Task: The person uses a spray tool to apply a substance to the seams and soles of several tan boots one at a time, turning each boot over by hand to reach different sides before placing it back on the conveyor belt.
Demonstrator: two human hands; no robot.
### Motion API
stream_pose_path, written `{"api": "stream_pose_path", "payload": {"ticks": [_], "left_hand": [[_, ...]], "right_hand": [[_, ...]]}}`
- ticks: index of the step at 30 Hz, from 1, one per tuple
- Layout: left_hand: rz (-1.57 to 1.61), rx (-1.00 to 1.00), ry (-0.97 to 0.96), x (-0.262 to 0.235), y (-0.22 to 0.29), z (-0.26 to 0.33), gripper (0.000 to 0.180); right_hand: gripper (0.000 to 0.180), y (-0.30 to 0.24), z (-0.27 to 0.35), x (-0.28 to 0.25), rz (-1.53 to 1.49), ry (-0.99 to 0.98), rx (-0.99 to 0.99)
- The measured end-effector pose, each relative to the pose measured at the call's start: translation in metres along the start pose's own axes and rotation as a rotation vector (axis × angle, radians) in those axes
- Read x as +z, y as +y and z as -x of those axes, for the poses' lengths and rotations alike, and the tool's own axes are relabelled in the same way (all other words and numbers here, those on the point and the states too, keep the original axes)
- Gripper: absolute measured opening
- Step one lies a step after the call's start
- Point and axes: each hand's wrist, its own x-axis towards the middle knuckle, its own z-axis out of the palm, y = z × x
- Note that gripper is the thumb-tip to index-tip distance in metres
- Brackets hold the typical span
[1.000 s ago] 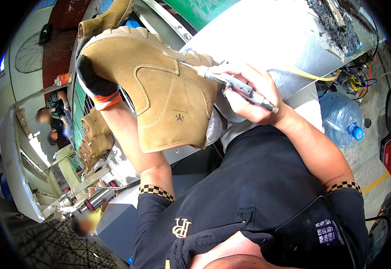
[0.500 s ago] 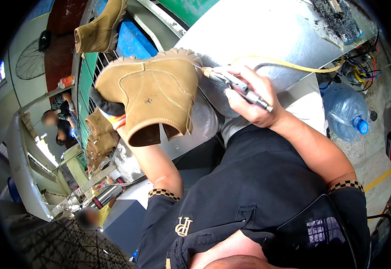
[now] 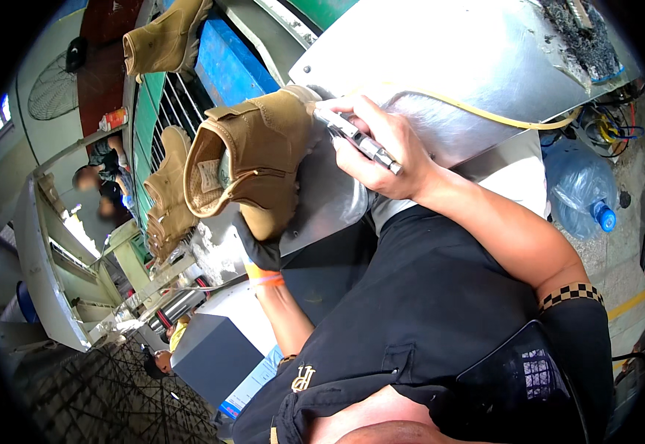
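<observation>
A tan ankle boot (image 3: 267,140) is held over the metal worktop, its opening facing left and its sole turned away toward the far right. My left hand (image 3: 258,250), in a dark glove with an orange cuff, is closed on the boot's toe end from below; most of its fingers are hidden. In my right hand (image 3: 396,152) a slim silver handheld tool (image 3: 363,140) is gripped like a pen. The tool's front end lies at the boot's sole edge; whether it touches cannot be made out. A yellow hose (image 3: 478,111) runs behind the right hand across the metal.
The shiny metal worktop (image 3: 426,52) carries a heap of dark debris (image 3: 578,37) at its far right. More tan boots (image 3: 167,185) stand on a rack at left, beside a blue bin (image 3: 233,59). A large clear water bottle (image 3: 580,185) is on the floor at right.
The boot has been turned so its opening faces left instead of toward me. My left hand has shifted right and lower to the toe. My right hand has moved slightly left with the tool.
</observation>
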Motion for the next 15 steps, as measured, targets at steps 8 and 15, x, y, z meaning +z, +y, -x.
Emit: {"api": "stream_pose_path", "payload": {"ticks": [8, 15], "left_hand": [[-0.274, -0.250, 0.293, 0.042, -0.020, 0.068, 0.071], [0.054, -0.336, 0.103, 0.075, -0.031, 0.083, 0.076]], "right_hand": [[0.040, 0.000, 0.012, -0.004, 0.034, 0.002, -0.018], [0.041, -0.008, 0.023, -0.012, 0.036, -0.025, 0.054]]}}
